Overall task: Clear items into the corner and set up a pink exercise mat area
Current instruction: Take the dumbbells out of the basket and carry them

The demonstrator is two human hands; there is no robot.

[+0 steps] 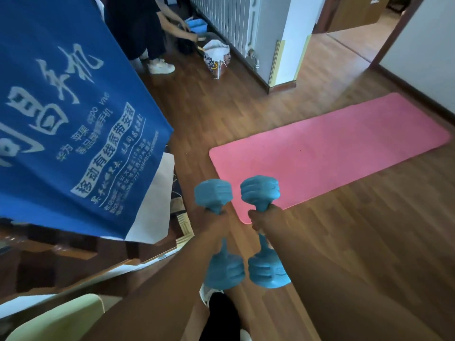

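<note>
On my feed, a large blue cloth banner with white printed characters (73, 124) hangs over the left side. The long pink foam exercise mat (332, 148) lies flat on the brown wooden plank floor (369, 242), running toward the far right wall. Its near corner is just beyond my hands. My left hand (213, 223) is wrapped round the handle of one blue plastic dumbbell (213, 193), and my right hand (264, 217) grips a second matching blue dumbbell (259, 189). A white printed bag (216, 57) sits by the far white radiator (221, 18).

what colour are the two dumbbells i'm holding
Light blue: left fist-shaped dumbbell and right fist-shaped dumbbell alike; head view.
</note>
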